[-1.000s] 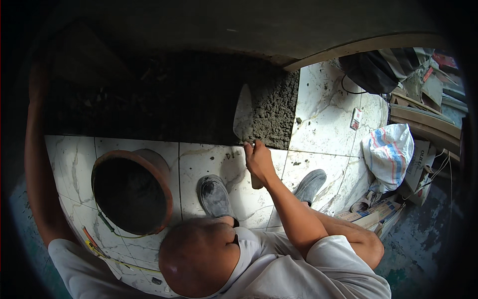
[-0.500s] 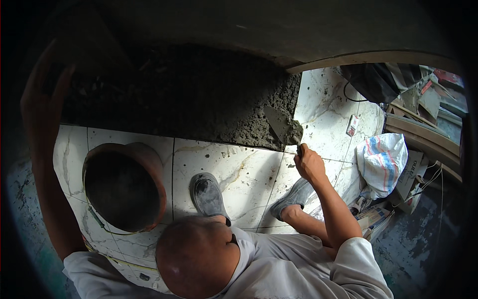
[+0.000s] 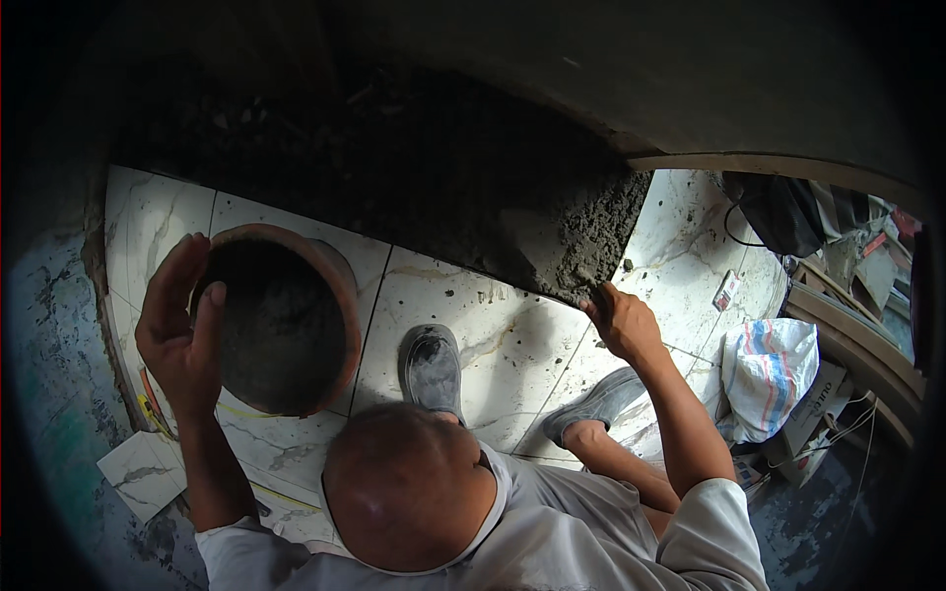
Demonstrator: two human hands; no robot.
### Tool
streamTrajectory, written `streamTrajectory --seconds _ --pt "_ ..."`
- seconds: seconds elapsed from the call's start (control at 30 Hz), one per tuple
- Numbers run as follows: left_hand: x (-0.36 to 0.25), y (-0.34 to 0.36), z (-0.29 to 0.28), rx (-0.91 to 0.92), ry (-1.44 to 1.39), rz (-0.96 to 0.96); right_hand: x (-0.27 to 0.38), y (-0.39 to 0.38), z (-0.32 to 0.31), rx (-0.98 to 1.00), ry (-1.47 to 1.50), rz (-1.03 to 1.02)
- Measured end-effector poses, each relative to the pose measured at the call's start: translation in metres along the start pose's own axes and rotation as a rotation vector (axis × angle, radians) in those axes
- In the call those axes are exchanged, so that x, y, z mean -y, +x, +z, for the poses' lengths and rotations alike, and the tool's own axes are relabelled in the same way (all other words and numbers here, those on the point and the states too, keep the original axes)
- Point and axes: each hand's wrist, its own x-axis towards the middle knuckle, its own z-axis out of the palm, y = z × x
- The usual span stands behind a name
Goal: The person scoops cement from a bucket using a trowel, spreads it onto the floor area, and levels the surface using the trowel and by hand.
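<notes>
Brought in from the dark far left since the earlier frame, to the left rim of a round, rust-brown-rimmed bucket: the bare left hand, raised, thumb and fingers apart, contact with the rim impossible to tell. Clamped in the fingers of the bare right hand, forearm slanting up and inward: a grey, pointed trowel, handle mostly hidden, blade dim over rough grey mortar. Lost in shadow: the mortar's far left, the bucket's contents.
</notes>
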Motion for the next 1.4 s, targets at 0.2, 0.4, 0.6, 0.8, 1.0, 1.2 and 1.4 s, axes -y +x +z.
streamTrajectory --seconds 0.2,0.4,0.6,0.8,1.0,1.2,1.4 --pt "-0.015 -0.078 -0.023 0.163 -0.425 -0.138 0.010 0.070 -0.005 0.110 -0.425 -0.378" --pt "-0.001 -0.155 -0.003 0.277 -0.757 -0.534 0.052 0.183 -0.002 -0.164 -0.462 -0.592" --pt "0.060 -0.233 0.007 0.402 -0.687 -0.975 0.104 0.207 -0.035 -0.084 -0.349 -0.534" --pt "0.144 -0.284 0.074 0.420 -0.639 -1.094 0.047 0.204 -0.019 0.051 0.221 -0.151" --pt "0.142 -0.247 0.171 0.558 -0.242 -0.543 0.063 0.122 0.007 0.528 0.508 -0.012" --pt "0.126 -0.203 0.228 0.281 0.082 0.346 0.063 0.082 0.023 0.159 -0.111 -0.333" --pt "0.122 -0.203 0.242 0.286 0.161 0.357 0.052 0.130 0.029 -0.083 -0.337 -0.314"
